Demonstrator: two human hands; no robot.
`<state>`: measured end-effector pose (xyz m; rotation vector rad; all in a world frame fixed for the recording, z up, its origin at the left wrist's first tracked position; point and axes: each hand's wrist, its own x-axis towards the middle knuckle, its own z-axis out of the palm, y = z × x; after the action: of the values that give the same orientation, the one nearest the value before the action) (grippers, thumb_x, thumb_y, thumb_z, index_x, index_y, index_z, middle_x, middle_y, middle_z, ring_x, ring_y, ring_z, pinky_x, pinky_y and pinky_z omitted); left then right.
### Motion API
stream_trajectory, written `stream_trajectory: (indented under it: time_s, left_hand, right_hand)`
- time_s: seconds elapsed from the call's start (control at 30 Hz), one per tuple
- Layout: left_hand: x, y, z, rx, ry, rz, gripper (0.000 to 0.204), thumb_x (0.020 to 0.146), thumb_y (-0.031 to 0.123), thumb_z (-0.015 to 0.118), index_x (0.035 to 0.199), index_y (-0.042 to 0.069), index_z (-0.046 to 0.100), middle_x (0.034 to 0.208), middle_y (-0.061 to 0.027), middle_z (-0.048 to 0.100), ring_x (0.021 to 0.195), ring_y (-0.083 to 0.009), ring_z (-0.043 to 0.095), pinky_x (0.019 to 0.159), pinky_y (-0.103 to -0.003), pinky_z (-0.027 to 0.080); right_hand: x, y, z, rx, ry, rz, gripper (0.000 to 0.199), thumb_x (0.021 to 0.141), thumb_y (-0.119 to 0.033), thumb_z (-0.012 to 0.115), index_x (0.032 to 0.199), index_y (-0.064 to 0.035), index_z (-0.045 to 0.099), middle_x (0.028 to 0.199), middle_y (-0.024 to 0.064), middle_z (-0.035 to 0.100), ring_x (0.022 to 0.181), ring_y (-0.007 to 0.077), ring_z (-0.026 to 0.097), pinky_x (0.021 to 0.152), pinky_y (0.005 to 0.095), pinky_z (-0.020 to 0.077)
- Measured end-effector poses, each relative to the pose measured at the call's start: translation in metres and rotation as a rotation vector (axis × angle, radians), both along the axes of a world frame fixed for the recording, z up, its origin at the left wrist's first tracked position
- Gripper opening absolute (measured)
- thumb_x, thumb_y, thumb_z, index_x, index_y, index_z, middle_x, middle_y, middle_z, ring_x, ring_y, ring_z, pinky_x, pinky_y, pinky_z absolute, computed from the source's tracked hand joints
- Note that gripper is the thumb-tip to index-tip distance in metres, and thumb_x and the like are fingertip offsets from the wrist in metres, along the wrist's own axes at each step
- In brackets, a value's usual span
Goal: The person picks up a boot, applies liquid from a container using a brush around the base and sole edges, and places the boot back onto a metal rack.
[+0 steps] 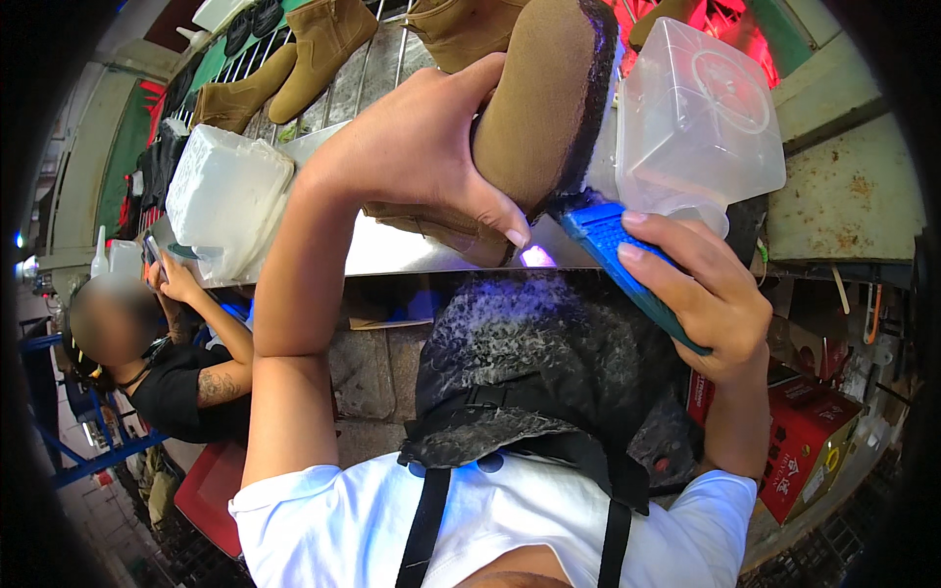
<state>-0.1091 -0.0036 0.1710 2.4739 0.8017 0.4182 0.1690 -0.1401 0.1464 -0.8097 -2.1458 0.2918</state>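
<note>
My left hand (431, 137) is closed around a tan boot (539, 108), with the thumb pressed on its near end. Dark, fuzzy edging runs down the boot's right side. More tan material (441, 227) shows below my left hand; I cannot tell whether it belongs to the same boot. In my right hand (701, 289) is a blue hand tool (632, 250) with a ribbed top and a darker teal end. Its dark tip meets the boot's lower right edge, and the exact kind of tool is unclear.
Several tan boots (321, 54) rest on a wire rack at the back. Translucent plastic tubs (225, 201) (696, 127) stand on either side. Pale fluff covers my black apron (520, 333). Another person (196, 377) sits at left holding a phone. Low right is a red box (809, 446).
</note>
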Motion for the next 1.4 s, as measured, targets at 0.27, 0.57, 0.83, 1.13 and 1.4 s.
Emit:
stream_trajectory:
  time_s: [0.27, 0.57, 0.83, 1.13, 1.4]
  left_hand:
    - [-0.002, 0.002, -0.005, 0.013, -0.062, -0.039, 0.098, 0.048, 0.049, 0.1, 0.12, -0.004, 0.059, 0.093, -0.0248, 0.074, 0.094, -0.0401, 0.073, 0.082, -0.041, 0.058]
    - [-0.003, 0.0, -0.004, 0.024, -0.033, 0.015, 0.102, 0.049, 0.052, 0.099, 0.124, -0.004, 0.058, 0.097, -0.0253, 0.073, 0.096, -0.0397, 0.073, 0.083, -0.041, 0.057]
    - [-0.006, 0.013, -0.014, -0.09, -0.053, -0.001, 0.099, 0.049, 0.041, 0.104, 0.128, 0.0, 0.061, 0.114, -0.0103, 0.072, 0.108, -0.0174, 0.068, 0.094, -0.035, 0.054]
    - [-0.007, 0.01, -0.013, -0.082, -0.083, 0.069, 0.098, 0.049, 0.052, 0.099, 0.117, -0.005, 0.06, 0.095, -0.0252, 0.073, 0.095, -0.0397, 0.073, 0.083, -0.041, 0.057]
    - [-0.008, -0.007, 0.003, -0.052, 0.021, 0.077, 0.11, 0.046, 0.054, 0.099, 0.128, -0.004, 0.053, 0.098, -0.0253, 0.073, 0.097, -0.0431, 0.071, 0.085, -0.044, 0.057]
  right_hand:
    - [0.017, 0.005, 0.044, -0.087, 0.078, -0.087, 0.044, 0.081, 0.004, 0.075, 0.125, -0.001, 0.068, 0.125, 0.0294, 0.067, 0.109, 0.037, 0.07, 0.092, 0.0409, 0.0576]
    - [0.003, 0.004, 0.035, -0.085, -0.021, -0.105, 0.039, 0.077, 0.009, 0.074, 0.115, -0.0023, 0.074, 0.127, 0.0264, 0.066, 0.113, 0.0362, 0.069, 0.095, 0.0395, 0.0557]
    - [-0.015, -0.007, 0.011, -0.189, 0.132, -0.138, 0.036, 0.083, 0.01, 0.071, 0.116, -0.0017, 0.075, 0.132, 0.0258, 0.062, 0.118, 0.0342, 0.066, 0.098, 0.0377, 0.0541]
    - [-0.017, -0.001, -0.026, -0.128, 0.073, -0.06, 0.036, 0.077, 0.008, 0.074, 0.113, 0.0016, 0.075, 0.126, 0.0225, 0.066, 0.109, 0.0349, 0.068, 0.092, 0.0396, 0.055]
    - [0.017, 0.008, 0.007, -0.367, 0.395, -0.007, 0.038, 0.085, 0.004, 0.073, 0.123, 0.003, 0.068, 0.111, 0.025, 0.072, 0.095, 0.0316, 0.073, 0.082, 0.0384, 0.0604]
